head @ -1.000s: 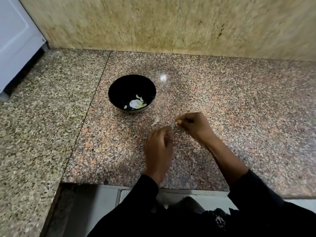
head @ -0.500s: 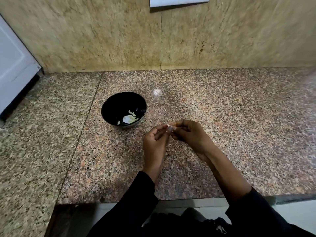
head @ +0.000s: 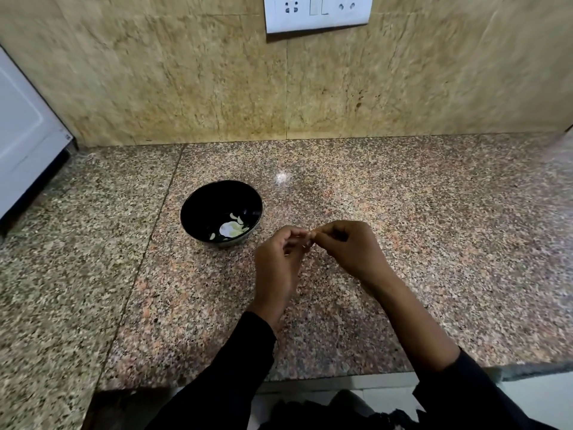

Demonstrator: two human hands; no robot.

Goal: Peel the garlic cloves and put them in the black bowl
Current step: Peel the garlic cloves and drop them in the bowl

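Fingertips of the left hand (head: 280, 262) and right hand (head: 347, 246) meet, pinching a barely visible garlic clove (head: 310, 235). Peeled cloves (head: 231, 228) lie in the black bowl (head: 198, 212) nearby.

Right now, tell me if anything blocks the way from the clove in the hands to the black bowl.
Nothing visible does. Both the left hand and right hand pinch the garlic clove just right of the black bowl; only bare countertop lies between.

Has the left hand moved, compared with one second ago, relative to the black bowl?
Yes. The left hand has come up off the countertop, toward the right hand, right of the black bowl.
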